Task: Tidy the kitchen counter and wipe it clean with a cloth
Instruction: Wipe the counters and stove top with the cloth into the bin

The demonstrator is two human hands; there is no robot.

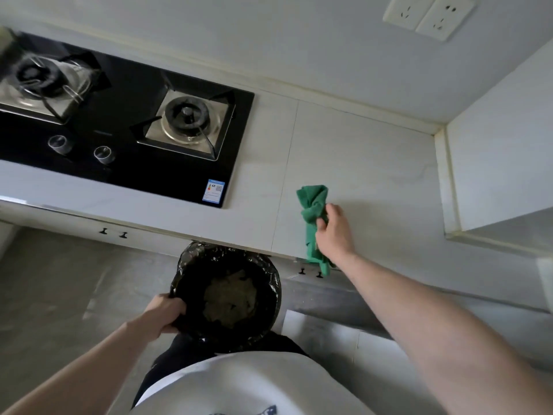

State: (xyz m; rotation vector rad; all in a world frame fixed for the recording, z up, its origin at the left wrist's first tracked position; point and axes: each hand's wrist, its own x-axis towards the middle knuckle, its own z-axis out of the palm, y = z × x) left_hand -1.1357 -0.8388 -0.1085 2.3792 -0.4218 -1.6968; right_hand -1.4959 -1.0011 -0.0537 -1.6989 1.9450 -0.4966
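A bunched green cloth [312,205] lies on the pale kitchen counter [374,175] near its front edge, one end hanging over the edge. My right hand [333,230] grips the cloth around its middle. Below the counter edge, my left hand [164,313] grips the left rim of a round bin lined with a black bag [266,283]. The bin is held just under the counter's front edge, and brownish scraps lie at its bottom.
A black glass gas hob [125,163] with two burners and two knobs fills the counter's left part. A white wall and a boxed column [496,163] close off the right side. Two sockets [428,15] sit high on the wall. Cabinet handles [113,233] show below the counter.
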